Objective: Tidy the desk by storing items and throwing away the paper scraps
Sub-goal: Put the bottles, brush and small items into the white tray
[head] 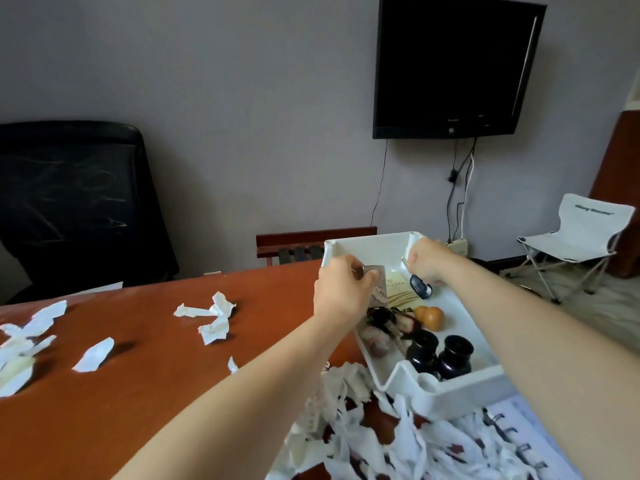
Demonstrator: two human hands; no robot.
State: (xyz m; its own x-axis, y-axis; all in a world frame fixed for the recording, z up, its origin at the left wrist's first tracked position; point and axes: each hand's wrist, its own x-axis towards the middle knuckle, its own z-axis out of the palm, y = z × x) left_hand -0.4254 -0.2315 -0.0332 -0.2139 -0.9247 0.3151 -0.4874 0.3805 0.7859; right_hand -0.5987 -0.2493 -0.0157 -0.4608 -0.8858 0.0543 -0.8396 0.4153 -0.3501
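Note:
A white plastic tray [460, 388] sits at the right end of the red-brown desk [138, 393]. My left hand [341, 292] holds a grey card [378, 284] over the tray's left side. Over its far corner, my right hand [427, 259] grips a car key [420, 286] that hangs down into the tray. Two dark jars [440, 353], a small orange gourd [431, 317], a yellow card and dark trinkets lie inside. Torn white paper scraps [214, 315] are strewn over the desk's left and middle, and a heap of scraps [363, 441] lies near me.
A black office chair [76, 206] stands behind the desk at left. On the wall hangs a dark monitor [457, 67] with cables below it. A white folding chair [575, 240] stands on the floor at right. A wooden rack [311, 245] shows behind the desk.

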